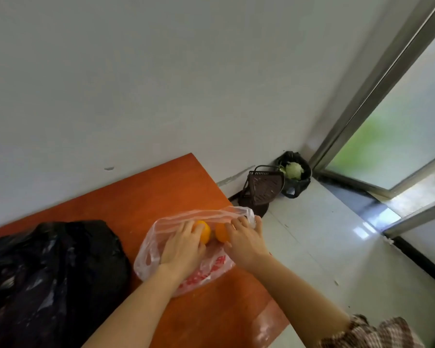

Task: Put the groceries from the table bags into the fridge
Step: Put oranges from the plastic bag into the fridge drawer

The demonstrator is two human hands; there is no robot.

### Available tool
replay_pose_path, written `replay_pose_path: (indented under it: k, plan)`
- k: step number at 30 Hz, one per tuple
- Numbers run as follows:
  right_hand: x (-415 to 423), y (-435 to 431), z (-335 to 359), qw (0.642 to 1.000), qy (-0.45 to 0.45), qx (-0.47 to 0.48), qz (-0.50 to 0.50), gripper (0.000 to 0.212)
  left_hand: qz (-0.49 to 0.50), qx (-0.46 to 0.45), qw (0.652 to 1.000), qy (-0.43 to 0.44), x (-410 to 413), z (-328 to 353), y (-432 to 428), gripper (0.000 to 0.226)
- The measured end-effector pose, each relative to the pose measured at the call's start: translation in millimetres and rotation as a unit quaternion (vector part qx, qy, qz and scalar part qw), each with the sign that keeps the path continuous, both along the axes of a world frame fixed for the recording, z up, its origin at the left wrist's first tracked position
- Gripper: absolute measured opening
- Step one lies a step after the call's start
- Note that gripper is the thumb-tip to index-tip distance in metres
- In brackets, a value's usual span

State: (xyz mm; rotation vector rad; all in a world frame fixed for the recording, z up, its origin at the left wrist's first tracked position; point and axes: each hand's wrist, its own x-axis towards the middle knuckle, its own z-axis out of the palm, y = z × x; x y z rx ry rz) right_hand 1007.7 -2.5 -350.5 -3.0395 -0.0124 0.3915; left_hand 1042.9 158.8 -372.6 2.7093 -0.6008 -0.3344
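Head view: clear plastic bag (pixel 211 271) lies near bench (pixel 141 197) right edge. Inside it, left orange (pixel 204 234) and right orange (pixel 220 235) sit side by side. Left hand (pixel 182 249) curls round left orange; right hand (pixel 246 243) curls round right orange. Black bag (pixel 53 272) sits at bench left edge.

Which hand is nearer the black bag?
Left. The left hand, on one orange, is beside the black bag; the right hand, on the other orange, is farther off.

brown-and-cream checked sleeve (pixel 372 331), ruffled at its edge
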Motion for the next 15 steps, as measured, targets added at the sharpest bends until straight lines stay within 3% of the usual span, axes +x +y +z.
replay_pose_path:
  k: [8, 12, 15]
  plan:
    - [24, 2, -29, 0.998, 0.022, -0.009, -0.062, 0.052, -0.028, 0.047, 0.997, 0.060, 24, -21, 2, 0.051]
    - [32, 2, -41, 0.996, 0.015, -0.011, -0.092, 0.063, -0.028, 0.029, 0.996, 0.075, 31, -26, -3, 0.051]
    - [37, 2, -48, 0.994, 0.008, -0.025, -0.104, 0.067, -0.020, 0.008, 0.996, 0.085, 37, -33, -7, 0.062]
